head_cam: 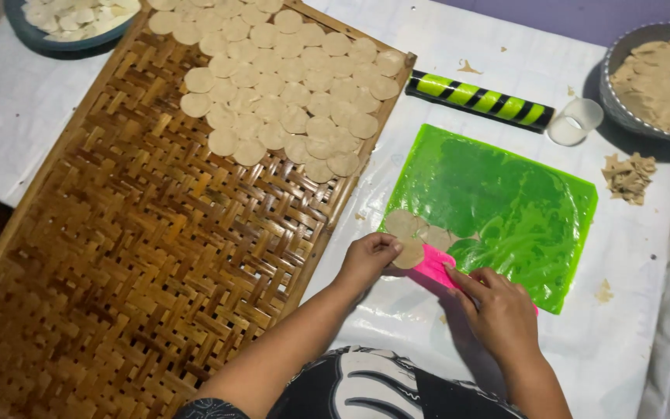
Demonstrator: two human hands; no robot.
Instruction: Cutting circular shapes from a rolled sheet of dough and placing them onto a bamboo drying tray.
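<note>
Left hand [367,257] pinches a thin round beige dough disc [409,253]; right hand [498,310], fingers together, presses a flat pink plastic scraper [433,266] (lower centre) on the glossy green plastic sheet [505,202].

Pale round dough disc [410,253] pinched flat at green sheet's [505,202] near-left corner, pink scraper [433,266] lying flat, touching it, along the near edge

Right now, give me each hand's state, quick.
Left hand: closed, pinching a round dough disc.
Right hand: fingers pressed on the pink scraper; a grip cannot be told.
</note>
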